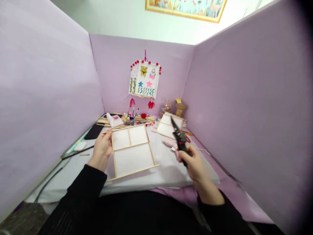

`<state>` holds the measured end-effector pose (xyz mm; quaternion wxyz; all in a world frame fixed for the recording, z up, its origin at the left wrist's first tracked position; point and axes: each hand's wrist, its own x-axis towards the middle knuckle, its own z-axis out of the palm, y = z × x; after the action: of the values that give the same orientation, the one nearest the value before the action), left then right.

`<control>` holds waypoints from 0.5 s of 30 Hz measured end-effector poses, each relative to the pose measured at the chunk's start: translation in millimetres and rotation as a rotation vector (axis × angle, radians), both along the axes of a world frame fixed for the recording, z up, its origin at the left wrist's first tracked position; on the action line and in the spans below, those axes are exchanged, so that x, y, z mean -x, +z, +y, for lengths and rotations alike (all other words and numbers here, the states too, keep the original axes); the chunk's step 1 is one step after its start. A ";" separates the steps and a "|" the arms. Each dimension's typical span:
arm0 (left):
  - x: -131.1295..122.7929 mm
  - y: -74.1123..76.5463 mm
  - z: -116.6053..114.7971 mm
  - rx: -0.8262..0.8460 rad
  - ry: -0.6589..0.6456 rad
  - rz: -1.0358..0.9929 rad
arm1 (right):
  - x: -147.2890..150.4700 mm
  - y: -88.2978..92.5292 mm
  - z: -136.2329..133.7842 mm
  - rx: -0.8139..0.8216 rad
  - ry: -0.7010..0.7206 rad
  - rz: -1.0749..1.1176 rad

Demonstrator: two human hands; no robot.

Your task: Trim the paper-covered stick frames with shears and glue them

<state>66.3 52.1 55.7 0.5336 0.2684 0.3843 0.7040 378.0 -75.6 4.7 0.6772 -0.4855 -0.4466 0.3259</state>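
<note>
My left hand (103,146) pinches the upper left corner of a frame of thin wooden sticks (130,146), raised and tilted over the table. White sheet shows behind its bars, and several stick ends stick out past the corners. In my right hand (192,160) is a pair of black pruning shears (180,140), gripped by the handles with the blades pointing up and away. The shears are to the right of the frame and apart from it. Beyond them a second stick frame (169,125) backed in white lies at the back right.
A pink glue gun (169,143) lies between the two frames. Sticks (102,121), a cup of brushes (129,120), a red yarn ball (143,115) and a jar (166,106) fill the back. A decorated lantern (146,80) hangs above. Lilac panels (234,91) enclose the table.
</note>
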 end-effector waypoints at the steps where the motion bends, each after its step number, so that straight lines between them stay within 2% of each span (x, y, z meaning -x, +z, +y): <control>1: 3.3 -1.1 -0.8 0.030 -0.016 -0.001 | 9.3 -6.7 2.2 0.029 0.095 0.060; 4: 10.3 -5.1 -3.4 0.111 -0.081 -0.018 | 26.3 -18.1 -0.9 0.068 0.289 0.225; 7: 9.2 -7.9 -9.6 0.214 -0.185 -0.096 | 29.2 -18.8 -7.1 0.095 0.355 0.224; 9: 4.0 -9.3 -17.1 0.274 -0.266 -0.159 | 26.1 -17.0 -8.8 0.144 0.295 0.117; 11: -2.9 -11.0 -26.7 0.312 -0.336 -0.215 | 21.7 -15.8 -8.7 0.153 0.171 -0.025; 15: -14.8 -15.3 -47.5 0.392 -0.452 -0.291 | 16.4 -16.9 -7.5 0.045 0.041 -0.317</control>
<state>81.1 4.5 40.4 0.7669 0.1357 0.3632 0.5113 361.6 -83.1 -12.2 0.5806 -0.5365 -0.5503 0.2689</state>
